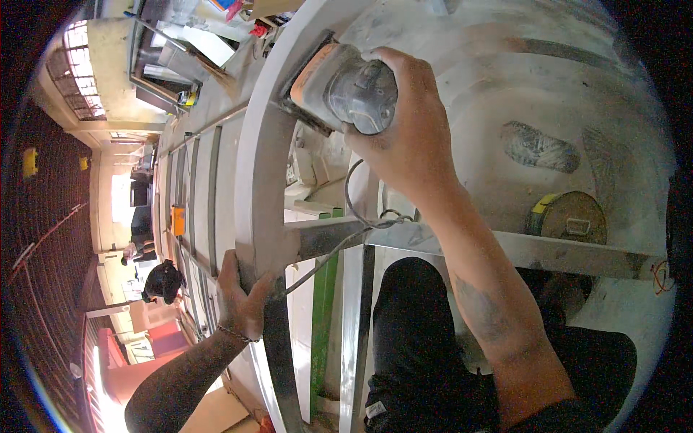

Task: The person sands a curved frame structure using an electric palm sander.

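My right hand (419, 119) is closed round the dusty dark body of an electric sander (317, 81) with an orange band. The sander's flat pad rests against the pale grey upper part of a metal frame (261, 173). Lower on that same frame, my left hand (242, 299) grips the bar, thumb on one side and fingers on the other, partly hidden behind it. A grey power cord (333, 250) runs down from the sander, loops at a crossbar (491, 245) and passes close to my left hand.
A round tin with a yellow side (570, 216) stands on the dusty floor beyond the crossbar, near shoe prints (541, 146). A green strip (323, 332) runs below the frame. At left are long metal bars (214, 191), an orange object (177, 220) and a person in a black cap (164, 280).
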